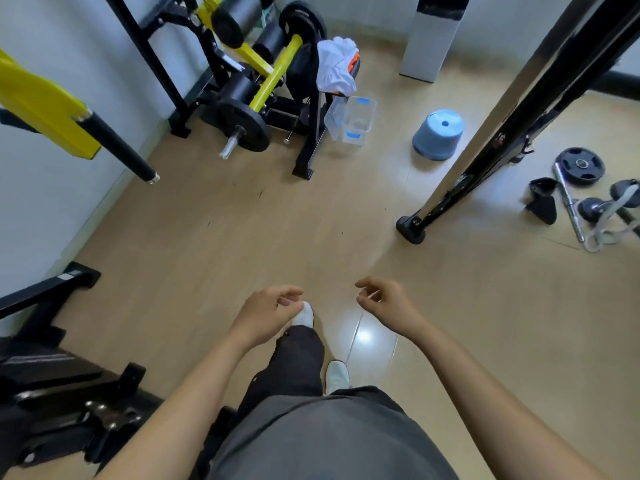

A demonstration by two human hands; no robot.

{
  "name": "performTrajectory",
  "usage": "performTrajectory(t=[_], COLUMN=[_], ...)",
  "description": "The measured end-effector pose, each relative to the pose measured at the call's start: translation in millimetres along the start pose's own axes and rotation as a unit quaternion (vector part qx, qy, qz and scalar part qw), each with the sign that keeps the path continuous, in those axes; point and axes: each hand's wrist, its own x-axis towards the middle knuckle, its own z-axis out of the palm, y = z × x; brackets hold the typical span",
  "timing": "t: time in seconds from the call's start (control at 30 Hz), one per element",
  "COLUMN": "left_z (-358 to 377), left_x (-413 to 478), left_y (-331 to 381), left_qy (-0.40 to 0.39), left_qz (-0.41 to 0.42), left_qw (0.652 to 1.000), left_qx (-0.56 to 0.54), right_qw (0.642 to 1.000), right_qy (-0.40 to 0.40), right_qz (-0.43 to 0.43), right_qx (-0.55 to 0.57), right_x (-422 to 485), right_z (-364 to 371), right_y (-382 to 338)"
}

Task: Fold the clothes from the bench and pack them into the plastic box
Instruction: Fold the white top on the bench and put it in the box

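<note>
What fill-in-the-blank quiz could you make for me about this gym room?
The clothes lie heaped on the ____.
The clear plastic box on the floor is ____.
The stool beside the box is ____ in colour.
The left hand and right hand hold ____.
Missing words: bench, empty, blue, nothing.

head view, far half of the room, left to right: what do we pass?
yellow pad → black weight plate on the machine → clear plastic box → blue stool → loose weight plate. The clothes pile is left out because it overlaps the box's span from above.
</note>
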Motion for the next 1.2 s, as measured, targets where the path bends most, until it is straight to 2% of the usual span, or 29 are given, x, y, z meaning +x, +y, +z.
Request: performTrajectory(t=[0.33,0.57,1.0,1.2], left_z=[-88,-163,-228,-260], left_x=[187,311,527,609], left_y=[29,81,169,207], left_qy=[-0.028,-0.058,-0.066,-0.042], left_qz=[0.028,0.082,0.092,0.066], left_qw=[0.999,0.994,0.991,0.997], left_qx=[-0.004,0.04,0.067,0.014], right_qw=[0.998,0.997,0.994,0.995], right_qy=[-0.007,0.033,0.058,0.053], right_qz=[0.035,0.055,0.077,0.074], right_qx=[-0.057,-0.037,0.048,0.032], right_x=[162,269,467,561], right_z=[-60,-117,-236,-308], right_y=[-66,-110,-120,-131])
